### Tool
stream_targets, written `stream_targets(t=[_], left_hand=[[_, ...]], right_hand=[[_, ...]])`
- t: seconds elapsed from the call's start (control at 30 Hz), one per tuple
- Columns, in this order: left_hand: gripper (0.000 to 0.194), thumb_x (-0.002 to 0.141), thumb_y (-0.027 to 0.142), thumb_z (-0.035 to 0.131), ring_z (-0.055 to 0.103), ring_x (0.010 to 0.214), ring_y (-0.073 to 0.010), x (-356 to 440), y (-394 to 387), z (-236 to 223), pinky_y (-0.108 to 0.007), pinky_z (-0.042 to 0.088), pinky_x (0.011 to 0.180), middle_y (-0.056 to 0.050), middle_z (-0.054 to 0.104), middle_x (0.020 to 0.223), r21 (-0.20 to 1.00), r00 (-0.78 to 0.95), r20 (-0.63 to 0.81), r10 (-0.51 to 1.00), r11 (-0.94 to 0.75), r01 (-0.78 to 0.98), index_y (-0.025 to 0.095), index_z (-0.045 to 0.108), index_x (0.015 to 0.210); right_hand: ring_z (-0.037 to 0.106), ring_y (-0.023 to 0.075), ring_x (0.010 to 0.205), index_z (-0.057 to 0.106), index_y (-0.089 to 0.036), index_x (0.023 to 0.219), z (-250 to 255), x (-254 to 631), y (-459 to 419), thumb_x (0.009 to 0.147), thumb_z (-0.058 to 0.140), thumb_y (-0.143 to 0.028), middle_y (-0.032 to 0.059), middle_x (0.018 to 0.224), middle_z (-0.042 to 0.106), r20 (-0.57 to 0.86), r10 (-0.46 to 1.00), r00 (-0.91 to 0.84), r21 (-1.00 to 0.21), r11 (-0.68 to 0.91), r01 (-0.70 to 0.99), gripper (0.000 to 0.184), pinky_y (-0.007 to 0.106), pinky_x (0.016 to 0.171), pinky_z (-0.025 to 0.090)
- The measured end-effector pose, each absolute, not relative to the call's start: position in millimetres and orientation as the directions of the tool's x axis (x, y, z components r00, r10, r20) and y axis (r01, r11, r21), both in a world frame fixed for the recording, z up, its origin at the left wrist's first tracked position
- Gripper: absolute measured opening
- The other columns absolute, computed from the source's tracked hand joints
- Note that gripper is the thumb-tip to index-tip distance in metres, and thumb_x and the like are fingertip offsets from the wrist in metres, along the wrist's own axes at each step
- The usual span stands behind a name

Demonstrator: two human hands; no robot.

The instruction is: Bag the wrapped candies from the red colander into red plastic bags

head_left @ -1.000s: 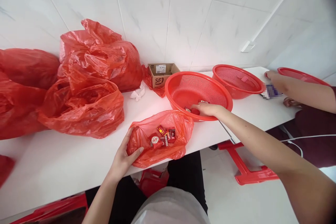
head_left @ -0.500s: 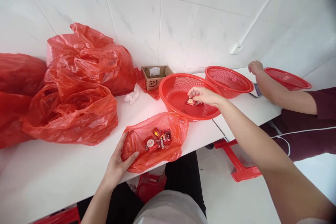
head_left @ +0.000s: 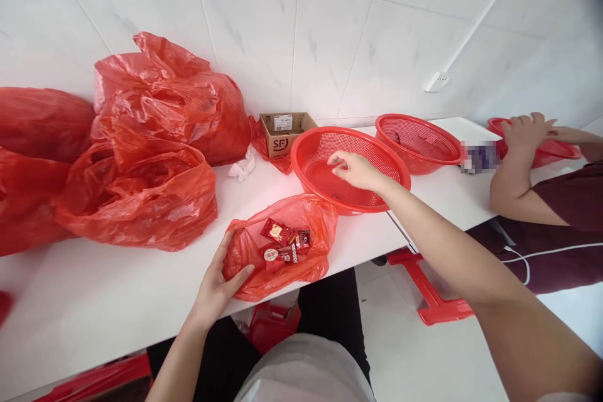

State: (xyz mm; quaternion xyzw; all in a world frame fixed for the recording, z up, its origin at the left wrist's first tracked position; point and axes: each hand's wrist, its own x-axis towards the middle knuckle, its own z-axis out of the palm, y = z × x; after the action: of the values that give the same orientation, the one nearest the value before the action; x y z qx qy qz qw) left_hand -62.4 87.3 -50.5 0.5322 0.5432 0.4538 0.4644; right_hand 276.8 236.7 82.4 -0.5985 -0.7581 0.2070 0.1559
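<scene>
My left hand (head_left: pixel 217 286) grips the left edge of a small open red plastic bag (head_left: pixel 301 267) at the table's front edge. Several red-wrapped candies (head_left: pixel 282 242) lie inside the bag. My right hand (head_left: pixel 352 168) hovers over a red mesh basket (head_left: pixel 391 166) just behind the bag, fingers loosely apart and pointing left, with nothing visible in them. A small dark piece (head_left: pixel 336 196) lies on the basket's bottom.
Big crumpled red bags (head_left: pixel 141 163) fill the table's left. A small cardboard box (head_left: pixel 286 132) stands by the tiled wall. A second red basket (head_left: pixel 417 141) sits to the right. Another person's hands (head_left: pixel 527 129) rest on a third basket (head_left: pixel 560 152). A red stool (head_left: pixel 431 298) is below.
My right hand lifted candy out of the basket; now no candy shows in it and it has shifted slightly left. The other person's hands moved onto the far right basket.
</scene>
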Motion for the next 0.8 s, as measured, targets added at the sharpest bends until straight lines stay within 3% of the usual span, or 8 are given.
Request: stream_targets(t=[0.07, 0.17, 0.27, 0.33, 0.47, 0.53, 0.67, 0.8], left_hand=[[0.09, 0.081, 0.046, 0.073, 0.033, 0.148, -0.0284, -63.5, 87.3, -52.6, -0.044, 0.027, 0.121, -0.007, 0.032, 0.163, 0.989, 0.003, -0.033, 0.999, 0.033, 0.141, 0.029, 0.027, 0.156], [0.09, 0.08, 0.046, 0.074, 0.034, 0.147, -0.0289, -65.0, 87.9, -56.7, -0.045, 0.029, 0.12, -0.007, 0.032, 0.163, 0.991, 0.006, -0.033, 0.999, 0.032, 0.128, 0.029, 0.028, 0.156], [0.088, 0.081, 0.045, 0.074, 0.033, 0.147, -0.0278, -64.9, 88.6, -57.3, -0.044, 0.028, 0.121, -0.006, 0.033, 0.163, 0.989, 0.003, -0.006, 1.0, 0.006, 0.145, 0.031, 0.029, 0.155], [0.086, 0.082, 0.044, 0.073, 0.034, 0.147, -0.0273, -64.1, 88.8, -55.6, -0.044, 0.03, 0.12, -0.005, 0.032, 0.163, 0.989, 0.0, -0.011, 1.0, 0.011, 0.147, 0.031, 0.029, 0.155], [0.087, 0.082, 0.044, 0.072, 0.034, 0.147, -0.0271, -63.0, 88.7, -52.8, -0.043, 0.031, 0.119, -0.006, 0.031, 0.164, 0.991, 0.006, -0.034, 0.999, 0.033, 0.132, 0.03, 0.028, 0.155], [0.088, 0.081, 0.045, 0.073, 0.033, 0.148, -0.0274, -63.4, 88.6, -53.5, -0.043, 0.03, 0.12, -0.006, 0.031, 0.164, 0.991, 0.005, -0.035, 0.999, 0.034, 0.128, 0.029, 0.029, 0.155], [0.089, 0.08, 0.046, 0.074, 0.034, 0.147, -0.029, -64.5, 88.1, -56.1, -0.045, 0.028, 0.121, -0.006, 0.032, 0.163, 0.992, -0.006, -0.025, 1.0, 0.026, 0.124, 0.031, 0.029, 0.155], [0.088, 0.081, 0.045, 0.074, 0.036, 0.146, -0.0293, -64.3, 87.8, -56.2, -0.045, 0.029, 0.12, -0.005, 0.033, 0.163, 0.994, 0.011, -0.035, 0.999, 0.034, 0.1, 0.032, 0.028, 0.156]], right_hand=[[0.062, 0.0267, 0.116, 0.062, -0.026, 0.118, 76.1, 293.2, 246.9, 0.081, 0.068, -0.026, 0.0092, 0.132, 0.062, -0.18, 0.958, -0.224, -0.329, 0.156, 0.931, 0.038, 0.04, 0.095, 0.051], [0.068, 0.0308, 0.097, 0.07, -0.026, 0.1, 60.7, 301.6, 247.7, 0.065, 0.081, -0.026, 0.0085, 0.109, 0.071, -0.363, 0.905, -0.221, -0.235, 0.141, 0.962, 0.037, 0.04, 0.081, 0.053], [0.067, 0.0284, 0.083, 0.068, -0.024, 0.083, 49.7, 298.8, 242.6, 0.07, 0.075, -0.026, 0.0076, 0.092, 0.072, -0.454, 0.868, -0.204, -0.165, 0.143, 0.976, 0.014, 0.039, 0.071, 0.051], [0.067, 0.0271, 0.079, 0.067, -0.025, 0.085, 48.6, 297.1, 241.5, 0.074, 0.071, -0.029, 0.0072, 0.09, 0.072, -0.484, 0.851, -0.204, -0.152, 0.148, 0.977, 0.012, 0.038, 0.068, 0.049], [0.066, 0.0263, 0.085, 0.067, -0.029, 0.102, 53.6, 295.6, 244.4, 0.074, 0.071, -0.031, 0.0048, 0.102, 0.072, -0.501, 0.825, -0.26, -0.195, 0.185, 0.963, 0.029, 0.037, 0.071, 0.047], [0.066, 0.0256, 0.089, 0.07, -0.03, 0.098, 54.4, 294.4, 245.8, 0.072, 0.071, -0.026, 0.0032, 0.104, 0.072, -0.508, 0.807, -0.3, -0.232, 0.207, 0.95, 0.026, 0.035, 0.072, 0.046], [0.066, 0.0228, 0.08, 0.071, -0.023, 0.081, 54.1, 295.6, 248.6, 0.068, 0.071, -0.019, 0.0031, 0.088, 0.073, -0.504, 0.798, -0.331, -0.31, 0.191, 0.931, 0.014, 0.033, 0.069, 0.047], [0.067, 0.0197, 0.081, 0.066, -0.02, 0.079, 64.6, 303.1, 251.4, 0.078, 0.067, -0.029, 0.0045, 0.09, 0.072, -0.404, 0.845, -0.351, -0.447, 0.153, 0.881, 0.01, 0.03, 0.07, 0.052]])
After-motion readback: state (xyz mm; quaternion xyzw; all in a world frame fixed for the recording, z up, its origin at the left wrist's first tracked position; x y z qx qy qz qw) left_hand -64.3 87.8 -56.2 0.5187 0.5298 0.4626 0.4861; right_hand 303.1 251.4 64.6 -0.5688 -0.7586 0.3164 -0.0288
